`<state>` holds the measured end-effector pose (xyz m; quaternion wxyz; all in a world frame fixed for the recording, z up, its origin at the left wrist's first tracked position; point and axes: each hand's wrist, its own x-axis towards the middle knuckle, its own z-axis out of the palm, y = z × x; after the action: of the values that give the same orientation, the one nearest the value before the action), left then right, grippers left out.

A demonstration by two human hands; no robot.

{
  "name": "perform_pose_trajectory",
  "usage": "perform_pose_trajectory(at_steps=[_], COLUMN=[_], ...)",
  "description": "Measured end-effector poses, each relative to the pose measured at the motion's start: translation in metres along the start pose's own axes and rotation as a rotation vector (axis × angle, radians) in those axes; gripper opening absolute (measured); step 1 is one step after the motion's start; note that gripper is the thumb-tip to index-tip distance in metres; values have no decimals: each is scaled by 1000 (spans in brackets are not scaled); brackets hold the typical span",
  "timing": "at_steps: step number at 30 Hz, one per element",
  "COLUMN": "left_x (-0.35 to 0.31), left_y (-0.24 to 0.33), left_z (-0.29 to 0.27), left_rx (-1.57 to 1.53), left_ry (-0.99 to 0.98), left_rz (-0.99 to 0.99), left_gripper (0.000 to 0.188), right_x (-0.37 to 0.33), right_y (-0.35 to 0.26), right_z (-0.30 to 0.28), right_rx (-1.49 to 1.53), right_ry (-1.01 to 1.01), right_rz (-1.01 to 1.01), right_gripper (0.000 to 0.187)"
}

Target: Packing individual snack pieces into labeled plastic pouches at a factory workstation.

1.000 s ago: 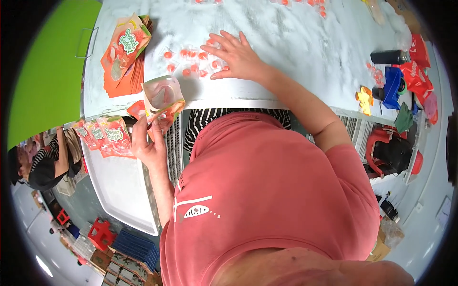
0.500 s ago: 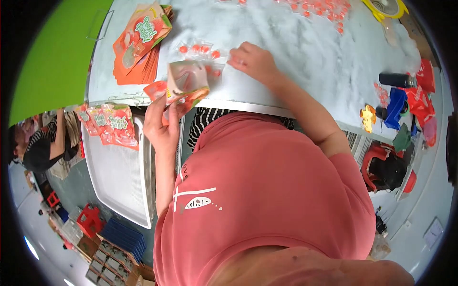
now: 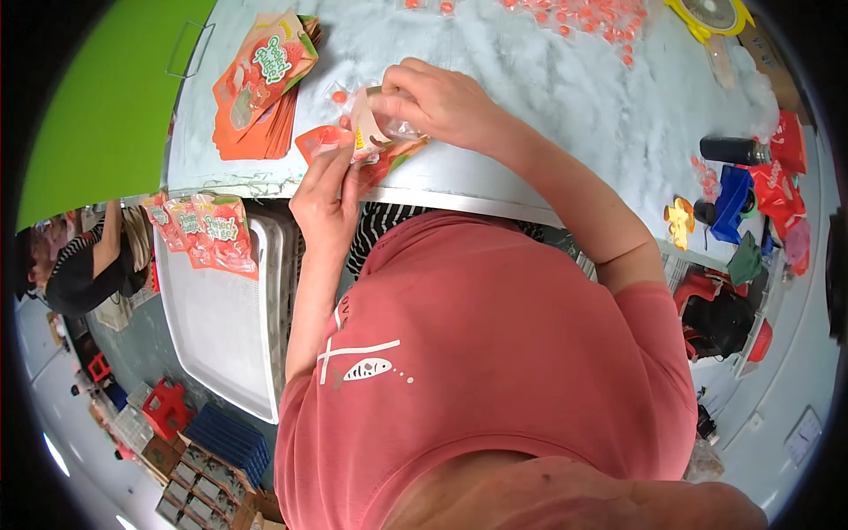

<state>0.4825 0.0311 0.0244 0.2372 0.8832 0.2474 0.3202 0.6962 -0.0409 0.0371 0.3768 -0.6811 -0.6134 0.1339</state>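
Observation:
My left hand [image 3: 325, 199] grips an orange-red candy pouch [image 3: 362, 132] at the table's front edge, its mouth open. My right hand [image 3: 433, 102] is at that mouth with its fingers bent together and their tips partly inside; what they hold is hidden. A few clear-wrapped red candies [image 3: 339, 96] lie just beyond the pouch, partly covered by it. To the left, a fanned stack of flat pouches [image 3: 256, 97] rests on the table.
Several plump pouches [image 3: 212, 231] lie at the far end of a white tray [image 3: 221, 327], left of me below the table. A pile of wrapped candies [image 3: 583, 19] is at the back. A dark bottle [image 3: 733, 149] and blue tape dispenser [image 3: 732, 203] stand right.
My right hand has moved left from the tabletop to the pouch's mouth. My left hand has shifted the pouch slightly right and away from me, tilting it.

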Motion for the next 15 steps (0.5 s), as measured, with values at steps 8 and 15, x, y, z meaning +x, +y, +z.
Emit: perform_pose_trajectory(at_steps=[8, 15], left_x=[2, 4], left_y=[6, 1], left_z=[11, 13], left_rx=[-40, -70], left_ry=[16, 50], left_rz=[-3, -10], left_gripper=[20, 16], right_x=[15, 12], right_y=[-13, -29], right_z=[12, 14], right_rx=[-203, 785], right_ry=[242, 299], right_rz=[68, 238], right_gripper=[26, 26])
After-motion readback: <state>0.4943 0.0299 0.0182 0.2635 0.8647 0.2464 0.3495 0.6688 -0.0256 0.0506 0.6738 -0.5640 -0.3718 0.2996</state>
